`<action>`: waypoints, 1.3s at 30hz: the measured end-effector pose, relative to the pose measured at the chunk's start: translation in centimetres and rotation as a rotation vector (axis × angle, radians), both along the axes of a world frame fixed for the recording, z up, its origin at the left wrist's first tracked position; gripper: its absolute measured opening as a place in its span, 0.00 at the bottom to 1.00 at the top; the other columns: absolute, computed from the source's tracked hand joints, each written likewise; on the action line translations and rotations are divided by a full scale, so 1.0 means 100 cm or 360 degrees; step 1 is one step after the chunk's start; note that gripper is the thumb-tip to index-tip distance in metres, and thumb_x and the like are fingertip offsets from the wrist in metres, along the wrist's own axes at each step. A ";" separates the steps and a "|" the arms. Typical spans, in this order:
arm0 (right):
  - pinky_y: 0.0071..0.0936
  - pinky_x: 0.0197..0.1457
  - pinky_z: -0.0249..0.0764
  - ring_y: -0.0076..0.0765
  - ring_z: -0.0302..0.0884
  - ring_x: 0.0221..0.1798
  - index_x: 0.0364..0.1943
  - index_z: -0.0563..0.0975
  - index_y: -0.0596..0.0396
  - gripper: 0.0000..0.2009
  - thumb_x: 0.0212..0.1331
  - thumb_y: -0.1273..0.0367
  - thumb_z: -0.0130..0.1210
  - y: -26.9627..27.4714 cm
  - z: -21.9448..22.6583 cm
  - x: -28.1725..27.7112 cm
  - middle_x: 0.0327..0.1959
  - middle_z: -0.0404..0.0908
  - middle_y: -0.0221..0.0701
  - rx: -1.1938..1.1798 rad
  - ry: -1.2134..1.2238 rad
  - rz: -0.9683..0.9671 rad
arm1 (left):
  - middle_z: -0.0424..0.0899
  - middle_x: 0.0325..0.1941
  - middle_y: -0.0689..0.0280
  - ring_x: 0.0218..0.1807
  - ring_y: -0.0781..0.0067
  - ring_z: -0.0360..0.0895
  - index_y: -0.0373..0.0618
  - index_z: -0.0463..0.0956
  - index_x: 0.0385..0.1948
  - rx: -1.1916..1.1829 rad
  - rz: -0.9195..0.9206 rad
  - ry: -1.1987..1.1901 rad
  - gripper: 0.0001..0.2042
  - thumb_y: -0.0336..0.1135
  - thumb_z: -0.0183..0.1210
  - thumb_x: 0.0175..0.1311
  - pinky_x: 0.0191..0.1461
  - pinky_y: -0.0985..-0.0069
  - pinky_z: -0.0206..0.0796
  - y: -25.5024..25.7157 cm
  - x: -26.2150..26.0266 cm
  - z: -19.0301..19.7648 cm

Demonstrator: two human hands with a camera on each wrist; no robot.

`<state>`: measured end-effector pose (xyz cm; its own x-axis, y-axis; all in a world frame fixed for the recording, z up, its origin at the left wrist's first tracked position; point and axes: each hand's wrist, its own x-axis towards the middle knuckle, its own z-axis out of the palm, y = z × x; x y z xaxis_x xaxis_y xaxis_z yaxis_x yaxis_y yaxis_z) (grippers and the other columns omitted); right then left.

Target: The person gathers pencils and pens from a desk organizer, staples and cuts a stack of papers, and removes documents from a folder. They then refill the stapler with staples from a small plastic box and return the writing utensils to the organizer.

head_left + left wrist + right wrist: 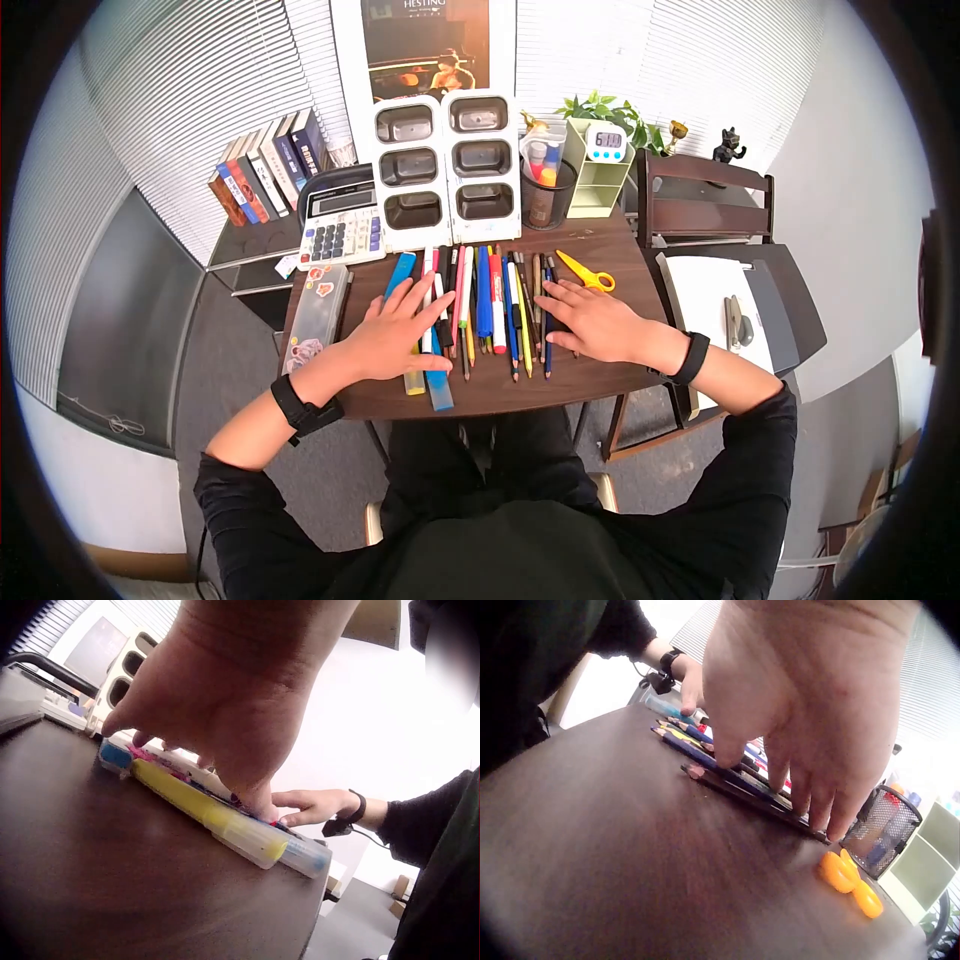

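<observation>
Both of my hands are on the row of pens and pencils. It lies side by side on the brown tabletop (510, 393), ends pointing toward me. Left hand (403, 328): fingers straight and spread wide over the left part of the row, gripping nothing. Its thumb tip is at the blue highlighter (304, 859); the yellow highlighter (187, 802) lies just beside that one, outermost on this side. Right hand (597, 325): fingers extended, less widely fanned, fingertips at the row's right edge by a dark pencil (750, 801); nothing is grasped there either. I cannot tell how hard either hand presses.

Between the hands: a blue marker (484, 300) and a red-and-white marker (498, 310), with pencils toward the right. The yellow scissors (590, 274) lie apart from the row, just beyond my right fingers.

Surroundings: the sticker-covered case (318, 312) is at the tabletop's left edge, with the calculator (340, 238) behind it. The white rack (447, 150), six dark bins in two columns, stands upright behind the row. To its right are the mesh cup (563, 197) and the green organizer (597, 197), which carries the timer (607, 143). The stapler (733, 322) lies on white paper (700, 283) farther right.
</observation>
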<state>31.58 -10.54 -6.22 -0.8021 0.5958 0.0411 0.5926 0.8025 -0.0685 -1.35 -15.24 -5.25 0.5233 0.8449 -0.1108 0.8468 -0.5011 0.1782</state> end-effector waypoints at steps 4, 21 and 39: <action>0.43 0.66 0.64 0.55 0.62 0.66 0.62 0.64 0.59 0.27 0.61 0.60 0.52 0.007 0.002 -0.005 0.66 0.61 0.51 0.0014 0.0055 0.0070 | 0.39 0.75 0.51 0.74 0.38 0.40 0.56 0.48 0.70 0.0149 -0.0048 0.0051 0.47 0.70 0.56 0.51 0.69 0.37 0.41 -0.013 0.003 0.009; 0.41 0.58 0.71 0.49 0.72 0.57 0.52 0.73 0.53 0.18 0.56 0.66 0.54 0.053 0.058 -0.030 0.58 0.71 0.43 0.0333 0.0531 -0.0150 | 0.42 0.75 0.52 0.73 0.35 0.42 0.52 0.58 0.67 0.0060 -0.0363 0.0024 0.43 0.63 0.62 0.50 0.68 0.41 0.47 -0.037 0.012 0.004; 0.39 0.43 0.76 0.45 0.82 0.37 0.31 0.81 0.53 0.13 0.50 0.59 0.57 0.136 0.091 -0.036 0.30 0.83 0.41 0.0350 0.0686 -0.0991 | 0.51 0.71 0.48 0.71 0.41 0.48 0.50 0.62 0.64 0.0320 -0.0301 -0.0171 0.37 0.62 0.58 0.56 0.68 0.48 0.50 -0.037 0.011 0.047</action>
<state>28.02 3.02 2.87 -0.2096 0.8723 0.4418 0.8949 0.3532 -0.2727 -0.24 -18.89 -0.51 0.6733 0.7306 0.1136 0.7166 -0.6827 0.1431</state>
